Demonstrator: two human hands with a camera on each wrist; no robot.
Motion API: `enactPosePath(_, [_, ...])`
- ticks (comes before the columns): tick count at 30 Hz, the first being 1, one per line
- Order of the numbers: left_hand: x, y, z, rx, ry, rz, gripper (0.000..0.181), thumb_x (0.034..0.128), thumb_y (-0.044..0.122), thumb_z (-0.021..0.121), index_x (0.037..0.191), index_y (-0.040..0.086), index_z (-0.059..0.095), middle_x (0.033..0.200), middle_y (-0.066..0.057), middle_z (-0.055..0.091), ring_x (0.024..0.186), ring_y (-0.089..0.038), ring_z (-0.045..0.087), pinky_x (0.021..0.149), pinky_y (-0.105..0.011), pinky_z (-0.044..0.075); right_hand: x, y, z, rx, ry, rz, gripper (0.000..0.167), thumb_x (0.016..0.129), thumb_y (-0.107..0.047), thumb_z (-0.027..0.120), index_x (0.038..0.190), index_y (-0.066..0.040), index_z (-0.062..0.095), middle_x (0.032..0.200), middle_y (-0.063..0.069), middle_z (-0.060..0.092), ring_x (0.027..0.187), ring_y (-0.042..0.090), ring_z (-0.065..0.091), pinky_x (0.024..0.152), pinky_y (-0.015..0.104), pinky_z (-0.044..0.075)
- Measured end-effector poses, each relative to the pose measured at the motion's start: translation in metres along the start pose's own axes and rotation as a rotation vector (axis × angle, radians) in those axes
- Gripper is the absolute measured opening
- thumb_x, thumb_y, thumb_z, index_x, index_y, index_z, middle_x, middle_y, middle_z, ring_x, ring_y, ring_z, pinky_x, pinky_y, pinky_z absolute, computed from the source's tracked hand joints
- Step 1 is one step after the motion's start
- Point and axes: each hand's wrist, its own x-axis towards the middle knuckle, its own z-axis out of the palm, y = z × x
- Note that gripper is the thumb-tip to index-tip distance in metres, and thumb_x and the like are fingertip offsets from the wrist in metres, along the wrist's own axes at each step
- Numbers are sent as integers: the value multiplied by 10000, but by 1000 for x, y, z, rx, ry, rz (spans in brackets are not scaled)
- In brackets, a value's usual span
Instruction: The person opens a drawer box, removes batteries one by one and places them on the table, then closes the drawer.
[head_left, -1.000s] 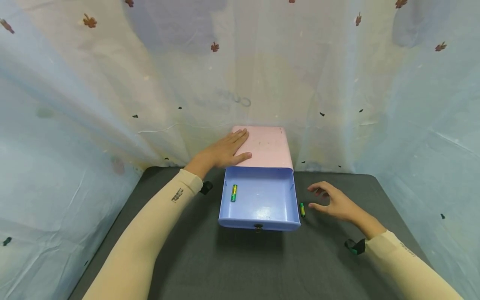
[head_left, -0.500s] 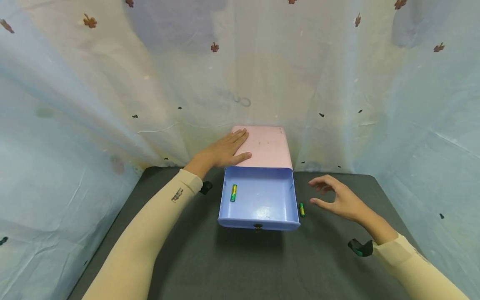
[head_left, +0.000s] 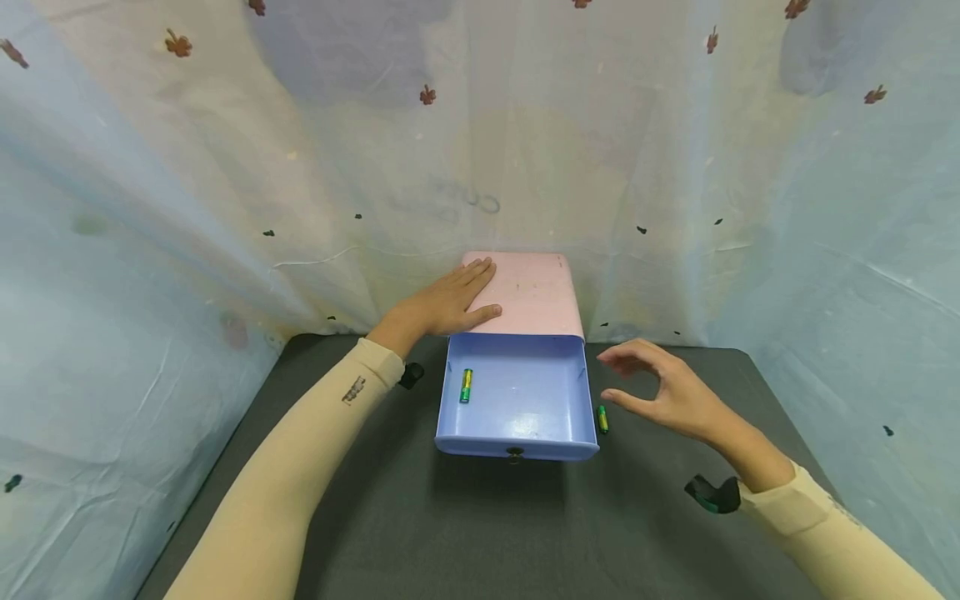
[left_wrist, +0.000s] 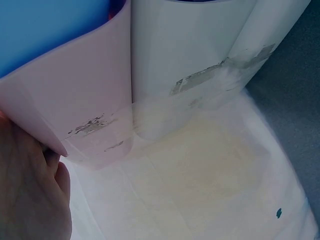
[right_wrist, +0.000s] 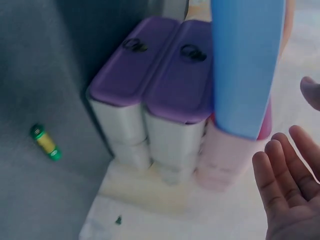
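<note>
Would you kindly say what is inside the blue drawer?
One green-and-yellow battery lies in the blue drawer, toward its left; anything farther back under the pink cover is hidden.

No lettering can be read; the dark print point(head_left: 353, 390) on the left sleeve point(head_left: 281, 471) is too small to decipher.

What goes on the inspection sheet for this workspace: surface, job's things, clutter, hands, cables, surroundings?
Surface: dark grey table.
Job's things: pink-topped cabinet, its blue drawer pulled open; one battery inside, second battery on the table to the drawer's right; two purple drawers shut.
Clutter: nothing seen.
Hands: left hand rests on the cabinet; right hand holds nothing, thumb and fingers apart.
Cables: nothing seen.
Surroundings: pale, marked sheet behind and at the sides.
</note>
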Motion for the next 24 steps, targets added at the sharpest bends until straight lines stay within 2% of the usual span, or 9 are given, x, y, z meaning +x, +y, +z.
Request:
enactPosePath(3, [0,0,0,-1,2,1,903,1113,665,295,1730,76,1,1810,-82,-50,1669,-210,-57,1347,-354,-29,7,-9,3,2,6,-23,509,860,-82,918,1312,-159,697,1241,-48,697,1077,179,674,945,170,536])
enactPosePath(7, [-1,0,0,-2,-1,1,905,1111,671,289,1730,78,-1,1810,-78,-53,1668,-206,-58,1346,-354,-28,17,-19,8,13,-13,-37,496,864,-92,918,1310,-106,701,1221,-13,710,1057,122,656,930,178,540])
enactPosePath(11, [-1,0,0,1,-5,-3,902,1112,670,289,1730,82,-5,1810,-76,-56,1668,-204,-60,1347,-354,-28,27,-28,14,34,-46,-55,493,873,-106,913,1316,-126,697,1180,51,719,1014,174,667,899,228,561])
enactPosePath(14, [-2,1,-1,3,-4,-8,901,1112,670,296,1732,88,-3,1810,-74,-53,1668,-201,-58,1347,-355,-24,35,-34,20,51,-75,-74,493,879,-110,909,1316,-160,688,1161,38,717,985,234,675,873,302,585])
enactPosePath(20, [-1,1,0,-7,6,-18,903,1110,672,308,1734,93,8,1811,-71,-45,1669,-202,-49,1350,-369,-14,52,-45,33,63,-147,-76,485,890,-151,906,1316,-96,679,1194,67,718,1004,271,676,879,466,604])
enactPosePath(24, [-1,1,0,-13,5,-21,898,1112,666,309,1734,93,7,1811,-72,-45,1669,-204,-49,1352,-377,-13,62,-52,40,73,-180,-72,497,897,-191,906,1316,-60,674,1218,96,717,1032,291,681,910,448,598])
